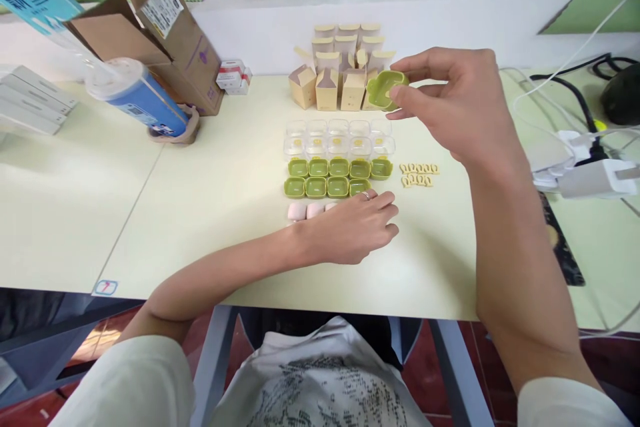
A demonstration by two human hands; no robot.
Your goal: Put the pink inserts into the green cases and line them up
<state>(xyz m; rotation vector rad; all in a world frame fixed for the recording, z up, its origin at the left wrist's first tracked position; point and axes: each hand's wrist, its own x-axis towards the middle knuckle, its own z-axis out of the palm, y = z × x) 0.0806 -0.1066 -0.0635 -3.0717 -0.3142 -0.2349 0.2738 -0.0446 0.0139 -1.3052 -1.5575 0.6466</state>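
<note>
A person's right hand (pixel 447 100) holds up a small green tray (pixel 385 91), clear of the worktop (pixel 200 207) and in front of a cluster of cream paper boxes (pixel 327 93) with raised flaps. The fingers close narrowly on the tray's right side, thumb over the hollow, a hold that probably suits so light and shallow a piece and leaves most of its inside in plain sight.

Below, the parts are laid out by kind, presumably so that each can be counted and picked at a glance: clear plastic covers (pixel 338 141) at the back, two rows of green containers (pixel 339 167) in front of them, small yellow pieces (pixel 419 175) just to the right, and pale pink blocks (pixel 297 211) nearest the person. The boxes stand farther back, which seems to keep the near area free for handling.

The right forearm rises along the right side, wrist bent inward so the fingers point left. The left hand (pixel 353 227) lies low, back upward, its forearm slanting across from the lower left and its fingers curled beside the end of the nearer green row. The palm is hidden, so whether those fingers grip anything cannot be told.
</note>
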